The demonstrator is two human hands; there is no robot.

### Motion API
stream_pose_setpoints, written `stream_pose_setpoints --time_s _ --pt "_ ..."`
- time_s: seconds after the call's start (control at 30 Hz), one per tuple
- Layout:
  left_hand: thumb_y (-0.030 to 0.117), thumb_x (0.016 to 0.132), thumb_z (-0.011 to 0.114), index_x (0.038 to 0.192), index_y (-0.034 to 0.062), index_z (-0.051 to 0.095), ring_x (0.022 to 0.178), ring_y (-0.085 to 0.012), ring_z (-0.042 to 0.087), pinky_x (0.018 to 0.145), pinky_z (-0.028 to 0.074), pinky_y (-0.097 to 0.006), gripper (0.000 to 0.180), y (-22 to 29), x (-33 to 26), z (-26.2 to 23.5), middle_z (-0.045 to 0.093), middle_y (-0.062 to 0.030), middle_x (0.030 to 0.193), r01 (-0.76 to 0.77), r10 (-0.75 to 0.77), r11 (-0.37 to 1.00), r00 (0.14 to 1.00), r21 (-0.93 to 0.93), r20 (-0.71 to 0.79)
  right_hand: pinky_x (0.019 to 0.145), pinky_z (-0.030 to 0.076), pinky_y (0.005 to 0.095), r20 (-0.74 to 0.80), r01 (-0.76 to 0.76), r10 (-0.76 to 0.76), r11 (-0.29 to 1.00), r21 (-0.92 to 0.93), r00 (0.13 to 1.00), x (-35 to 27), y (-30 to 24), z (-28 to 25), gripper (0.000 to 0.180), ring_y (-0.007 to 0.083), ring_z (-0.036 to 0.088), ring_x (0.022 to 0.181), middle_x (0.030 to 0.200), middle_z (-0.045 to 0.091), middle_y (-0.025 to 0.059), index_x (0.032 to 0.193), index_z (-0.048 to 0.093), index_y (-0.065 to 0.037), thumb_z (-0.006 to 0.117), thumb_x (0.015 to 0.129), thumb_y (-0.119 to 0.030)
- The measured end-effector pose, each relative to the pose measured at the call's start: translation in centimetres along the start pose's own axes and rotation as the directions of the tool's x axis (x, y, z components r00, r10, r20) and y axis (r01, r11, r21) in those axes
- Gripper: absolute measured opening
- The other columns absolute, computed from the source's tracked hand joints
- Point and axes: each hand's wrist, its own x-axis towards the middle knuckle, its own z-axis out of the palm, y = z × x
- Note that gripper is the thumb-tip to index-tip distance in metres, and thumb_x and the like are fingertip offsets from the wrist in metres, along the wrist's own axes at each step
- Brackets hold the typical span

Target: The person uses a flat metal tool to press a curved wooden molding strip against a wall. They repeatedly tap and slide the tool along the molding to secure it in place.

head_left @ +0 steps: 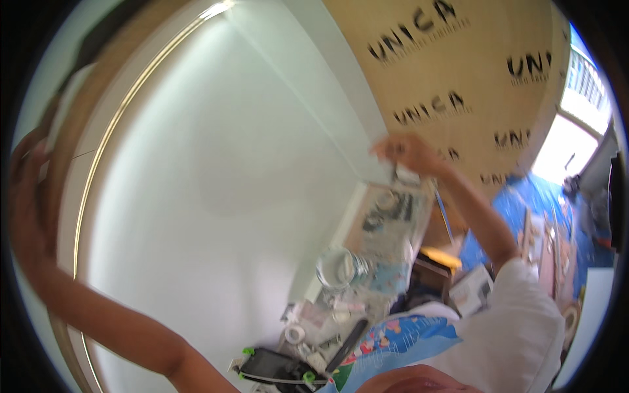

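At the far left rim, my left hand (31,203) is raised against the brown edge (62,157) of a long panel. It is dark and smeared there, so I cannot tell how its fingers are closed. Beside it runs a bright light strip (105,139) along the top of a smooth pale wall (216,196). My right hand (411,154) is lifted in front of a printed tan board (445,59), its fingers drawn together and pointing left. Blur hides whatever those fingers may hold.
Below the wall, a cluttered ledge (357,223) bears a clear round container (335,268), a white tape roll (295,334) and a black object with green clips (278,368). Blue sheeting (501,206) and boards lie at the right, near a bright opening (567,149).
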Motion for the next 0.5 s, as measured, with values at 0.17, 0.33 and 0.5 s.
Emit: stream_pose_setpoints --time_s 0.17,0.33,0.5 --pt "0.039 0.085 0.082 0.129 -0.0002 0.067 0.093 -0.0165 0.066 0.088 0.05 -0.028 0.061 -2.7 0.3 -2.8 0.072 -0.0104 0.108 0.063 -0.072 0.992 0.994 -0.111 -0.084 0.091 0.053 0.0332 0.15 0.175 -0.216 0.953 0.246 0.965 1.7 -6.7 5.6 0.024 0.0182 0.068 0.101 0.112 0.075 0.0084 0.116 0.074 -0.007 0.067 0.099 -0.023" --pt "0.042 0.086 0.081 0.127 0.003 0.07 0.075 -0.0094 0.06 0.069 0.047 -0.024 0.058 -1.1 -0.5 -2.2 0.074 -0.0049 0.095 0.089 -0.096 0.995 0.971 -0.046 -0.217 0.081 0.057 0.035 0.001 0.487 -0.499 0.846 0.215 0.867 5.5 -14.6 5.2 0.024 0.0221 0.071 0.094 0.111 0.074 0.0114 0.116 0.072 -0.005 0.067 0.1 -0.022" --pt "0.042 0.088 0.079 0.126 0.0039 0.069 0.062 -0.006 0.055 0.057 0.044 -0.022 0.055 2.7 -4.3 -2.0 0.073 -0.0016 0.089 0.092 -0.187 0.95 0.933 -0.299 -0.308 0.087 0.055 0.0349 -0.075 0.618 -0.634 0.712 0.333 0.77 7.0 -25.2 2.4 0.038 0.0213 0.067 0.101 0.123 0.07 0.0102 0.129 0.066 -0.007 0.063 0.102 -0.034"
